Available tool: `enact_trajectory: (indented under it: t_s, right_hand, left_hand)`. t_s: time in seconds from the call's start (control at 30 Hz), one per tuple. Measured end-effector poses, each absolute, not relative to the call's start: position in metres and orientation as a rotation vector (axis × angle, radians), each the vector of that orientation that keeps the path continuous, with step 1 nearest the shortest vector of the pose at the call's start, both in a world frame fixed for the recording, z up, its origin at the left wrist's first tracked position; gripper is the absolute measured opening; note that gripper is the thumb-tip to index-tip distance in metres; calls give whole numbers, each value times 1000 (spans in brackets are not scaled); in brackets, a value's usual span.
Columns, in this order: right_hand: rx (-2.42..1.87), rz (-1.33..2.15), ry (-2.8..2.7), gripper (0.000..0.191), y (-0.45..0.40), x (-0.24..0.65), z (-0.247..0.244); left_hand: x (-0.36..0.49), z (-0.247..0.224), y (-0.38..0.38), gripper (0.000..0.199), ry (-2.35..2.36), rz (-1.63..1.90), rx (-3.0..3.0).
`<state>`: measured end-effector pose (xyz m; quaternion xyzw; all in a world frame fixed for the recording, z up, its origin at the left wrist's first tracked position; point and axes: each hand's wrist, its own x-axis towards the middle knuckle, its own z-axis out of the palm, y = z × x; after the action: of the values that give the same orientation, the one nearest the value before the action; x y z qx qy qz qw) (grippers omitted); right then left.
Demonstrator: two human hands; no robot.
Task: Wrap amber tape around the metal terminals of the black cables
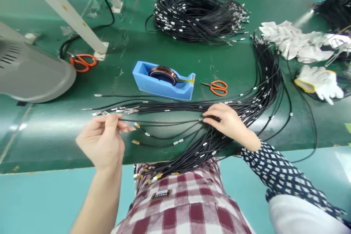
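My left hand pinches the end of a thin black cable near the left of the bundle. Further along, my right hand has its fingers closed round the same cable, beside a small white label. Behind it runs a bundle of black cables with white tags and bare metal ends. Another group of cables hangs over the table's front edge toward my lap, some ends wrapped in yellow tape. A blue tape dispenser holding a roll of amber tape stands behind the bundle.
Orange-handled scissors lie right of the dispenser, and another pair by the white metal frame. A large cable coil sits at the back. White gloves lie at right; a grey machine housing stands left.
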<state>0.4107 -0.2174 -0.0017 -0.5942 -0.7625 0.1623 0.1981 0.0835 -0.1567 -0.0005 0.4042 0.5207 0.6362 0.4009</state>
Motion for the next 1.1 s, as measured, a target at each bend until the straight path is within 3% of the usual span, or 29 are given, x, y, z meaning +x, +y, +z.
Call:
enact_trajectory:
  t_s: [0.33,0.83,0.97,1.1]
  right_hand:
    - [-1543,595,-2321,10,-198,408,-15]
    - [-1840,1072,-2166,25,-186,410,-2]
    - [-1839,903,-2099,24,-189,395,-3]
    - [-1472,712,-2211,20,-192,349,3]
  left_hand:
    - [72,10,-167,28,1037,1403,696]
    - [50,3,-174,11,1079,1388,704]
    - [44,8,-179,10,1170,1391,776]
    - [41,10,-186,10,1113,1338,706]
